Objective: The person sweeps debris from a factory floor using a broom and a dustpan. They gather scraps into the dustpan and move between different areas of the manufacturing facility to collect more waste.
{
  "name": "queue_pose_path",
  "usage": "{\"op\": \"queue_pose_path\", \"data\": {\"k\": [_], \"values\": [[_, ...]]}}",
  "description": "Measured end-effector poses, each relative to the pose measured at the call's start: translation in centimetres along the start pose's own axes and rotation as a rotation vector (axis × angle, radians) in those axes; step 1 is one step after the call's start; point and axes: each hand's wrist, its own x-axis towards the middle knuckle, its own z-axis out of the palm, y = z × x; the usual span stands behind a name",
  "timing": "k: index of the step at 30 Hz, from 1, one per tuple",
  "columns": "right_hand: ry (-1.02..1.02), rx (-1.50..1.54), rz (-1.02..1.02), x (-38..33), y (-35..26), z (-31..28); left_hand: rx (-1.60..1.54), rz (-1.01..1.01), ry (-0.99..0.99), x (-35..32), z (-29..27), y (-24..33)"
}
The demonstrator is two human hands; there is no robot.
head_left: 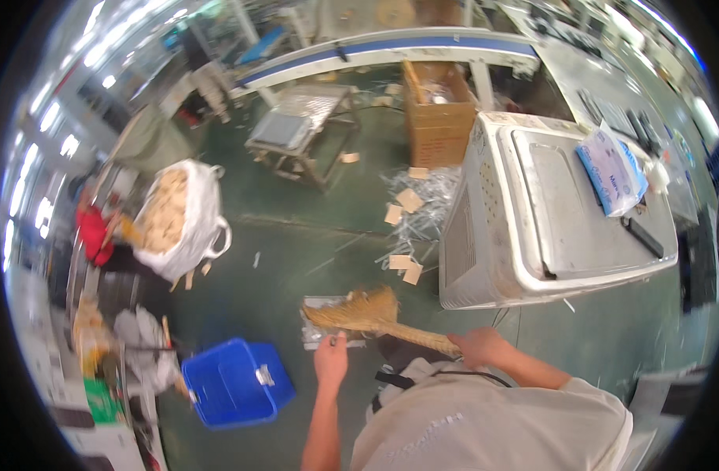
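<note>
Straw hand broom [359, 312] sits just below the centre of the frame, its fan-shaped head resting over a flat metal dustpan [321, 323] on the green floor [296, 243]. The right hand [475, 345] is closed around the broom's woven handle, lower right of centre. The left hand [331, 359] grips the near edge of the dustpan, fingers curled. A blue plastic bin [235, 381] stands at lower left, near the left forearm. Upper left holds a white bulk sack [183, 218] filled with pale wooden pieces. At right is a large grey metal cabinet [532, 212] with a white-and-blue plastic packet [612, 171] on top. Above centre stands a cardboard box [438, 118], with small wooden offcuts [405, 206] scattered below it.
</note>
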Motion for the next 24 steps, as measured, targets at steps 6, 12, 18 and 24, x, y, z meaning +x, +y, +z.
{"op": "queue_pose_path", "data": {"k": [6,12,18,24], "values": [[0.166,0.153,0.151,8.3,-4.6,-9.4,-0.158,0.225,-0.189,16.6,-4.0,5.9],[0.195,0.286,0.265,13.9,-7.0,-18.2,-0.51,0.412,-0.442,31.0,-6.5,14.8],[0.262,0.519,0.435,19.7,-9.7,-23.4,-0.468,0.41,-0.726,45.2,-4.2,21.8],[0.442,0.723,0.624,19.9,-11.3,-28.9,-0.399,0.669,-0.988,51.4,-2.7,37.6]]}}
